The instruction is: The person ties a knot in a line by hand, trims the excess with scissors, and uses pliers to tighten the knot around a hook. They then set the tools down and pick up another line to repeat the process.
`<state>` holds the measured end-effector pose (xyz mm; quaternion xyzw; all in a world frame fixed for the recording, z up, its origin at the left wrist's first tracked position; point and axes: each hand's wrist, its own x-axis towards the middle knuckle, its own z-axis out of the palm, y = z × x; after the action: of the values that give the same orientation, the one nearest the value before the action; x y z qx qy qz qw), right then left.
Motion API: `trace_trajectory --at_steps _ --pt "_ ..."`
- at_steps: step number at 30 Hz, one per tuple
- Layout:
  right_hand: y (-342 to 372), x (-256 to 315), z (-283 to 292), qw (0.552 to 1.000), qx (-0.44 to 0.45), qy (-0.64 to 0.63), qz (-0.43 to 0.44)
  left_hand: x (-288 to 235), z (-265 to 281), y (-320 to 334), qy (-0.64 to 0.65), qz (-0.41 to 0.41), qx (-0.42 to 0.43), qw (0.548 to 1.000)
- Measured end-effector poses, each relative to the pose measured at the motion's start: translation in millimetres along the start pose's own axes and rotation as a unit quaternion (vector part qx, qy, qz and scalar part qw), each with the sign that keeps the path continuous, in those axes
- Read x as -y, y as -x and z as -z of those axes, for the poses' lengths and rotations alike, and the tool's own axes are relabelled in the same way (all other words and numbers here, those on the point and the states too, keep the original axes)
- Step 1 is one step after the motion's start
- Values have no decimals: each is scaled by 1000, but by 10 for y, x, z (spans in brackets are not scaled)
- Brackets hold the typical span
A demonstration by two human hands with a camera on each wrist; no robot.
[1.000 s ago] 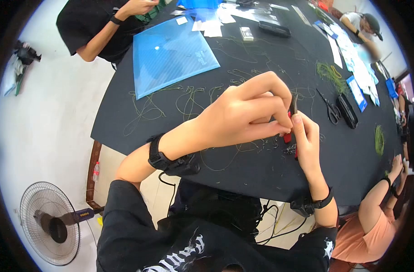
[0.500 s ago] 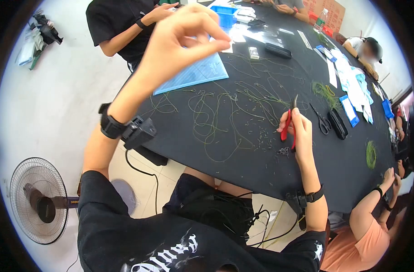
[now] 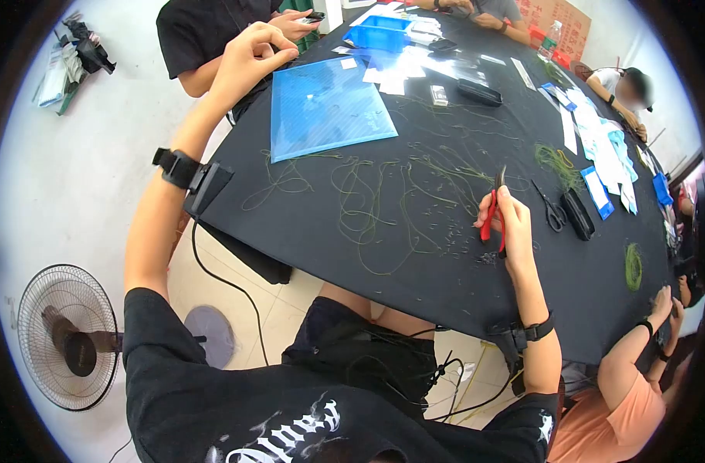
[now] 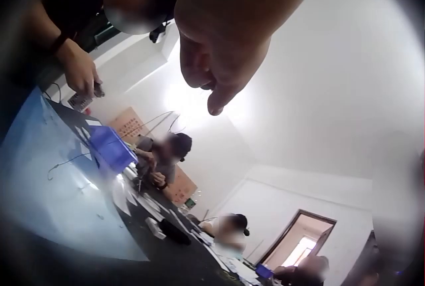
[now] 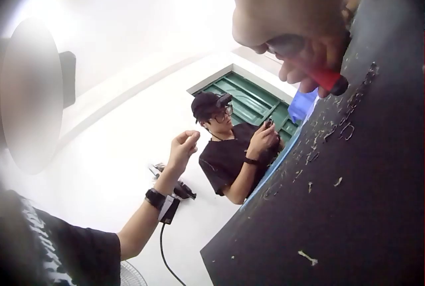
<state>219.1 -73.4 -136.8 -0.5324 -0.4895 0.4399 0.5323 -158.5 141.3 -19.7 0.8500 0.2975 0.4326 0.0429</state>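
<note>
My left hand (image 3: 250,60) is raised past the table's far left side, thumb and forefinger pinching a thin fishing line. In the left wrist view the line slants from those fingertips to a small hook (image 4: 50,174), which overlaps the blue folder (image 4: 40,166). Low over the table, my right hand (image 3: 516,224) grips red-handled pliers (image 3: 489,216), their metal nose pointing away from me. Small dark metal bits (image 3: 488,258) lie beside that hand. Looped green lines (image 3: 360,201) spread over the black tabletop (image 3: 306,224) between my arms.
A translucent blue folder (image 3: 329,112) lies at the far left, a blue bin (image 3: 377,35) behind it. To the right are scissors (image 3: 554,212), a black case (image 3: 577,214) and green line bundles (image 3: 633,266). A fan (image 3: 67,336) stands lower left; other people sit around the table.
My left hand has left the pliers and swung up and left with the line, first over the blue folder, now past its edge. The right hand keeps the pliers at about the same spot.
</note>
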Motion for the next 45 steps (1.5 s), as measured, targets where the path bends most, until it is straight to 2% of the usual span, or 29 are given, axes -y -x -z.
trace_trajectory --at_steps 5,6,9,12,13,15,16,26,29,32,35,39,43,45 --pt "2 -13 -14 1000 7 4 -11 267 -139 -89 -55 19 -6 998" --pt "-3 -23 -10 1000 4 -1 -7 328 -167 -116 -68 -6 -16 998" --pt "-9 -35 0 1000 0 -5 -9 511 -224 -104 -55 46 -9 997" --pt "-1 -19 -6 1000 2 -5 -22 810 -274 26 -78 40 10 996" --pt "4 -10 -14 1000 1 -6 -27 882 -296 114 -61 115 21 991" --pt "12 -1 -25 1000 5 -6 -26 995 -311 268 -84 135 33 987" --pt "14 1 -29 1000 7 -6 -25 1024 -315 331 -76 178 30 981" --pt "16 -10 -26 1000 6 2 -23 1422 -372 660 -181 200 102 957" --pt "24 2 -22 1000 5 2 -18 1455 -441 727 -303 93 68 946" --pt "22 13 -22 1000 2 3 -13 1160 -451 665 -283 105 82 950" --pt "23 23 -32 1000 0 6 -14 952 -481 639 -283 74 119 949" --pt "11 12 -15 1000 2 3 -1 574 -608 626 -264 -4 102 959" --pt "7 35 -3 1000 -7 3 -3 142 -821 615 -199 -47 158 966" --pt "6 39 3 1000 -1 0 -1 134 -987 647 -203 -46 177 962"
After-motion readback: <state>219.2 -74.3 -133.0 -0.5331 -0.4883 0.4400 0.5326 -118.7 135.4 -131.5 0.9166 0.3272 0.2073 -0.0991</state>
